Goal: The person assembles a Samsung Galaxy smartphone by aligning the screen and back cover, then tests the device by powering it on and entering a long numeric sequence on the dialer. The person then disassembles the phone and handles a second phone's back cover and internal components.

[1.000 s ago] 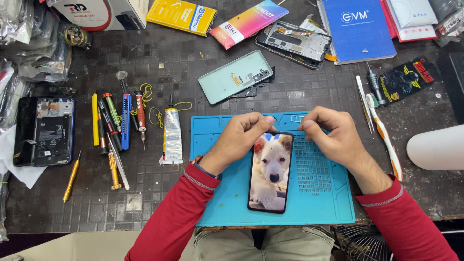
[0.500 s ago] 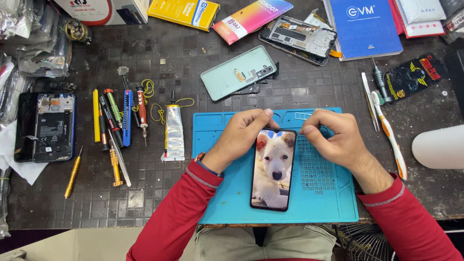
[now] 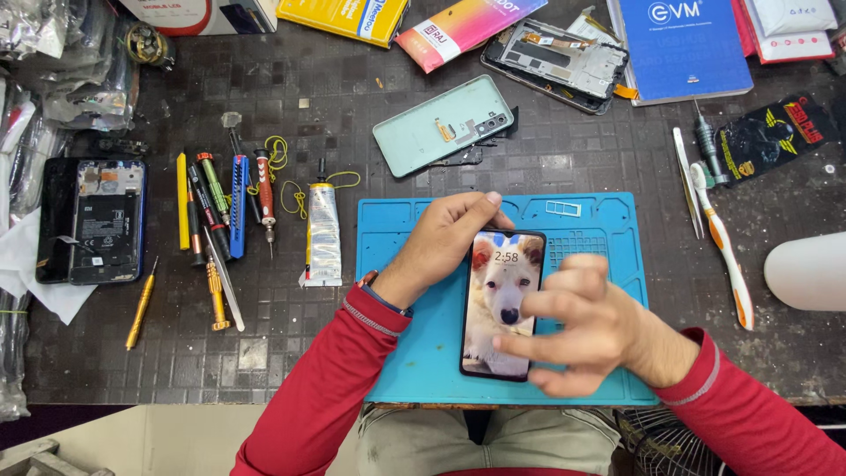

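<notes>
Our right hand [image 3: 582, 330] has left the phone's [image 3: 498, 291] top edge, fingers spread loosely, perhaps swiping; left hand [image 3: 445, 242] still grips it.

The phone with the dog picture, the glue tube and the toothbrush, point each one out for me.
phone [image 3: 495, 291]: head view, on the lit screen, at the dog's face.
glue tube [image 3: 323, 231]: head view, middle of the silver body.
toothbrush [image 3: 725, 251]: head view, on the orange-and-white handle.

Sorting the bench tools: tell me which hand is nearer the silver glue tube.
Left. The left hand grips the phone's top edge on the blue mat, just right of the glue tube. The right hand hovers over the screen, farther right.
</notes>
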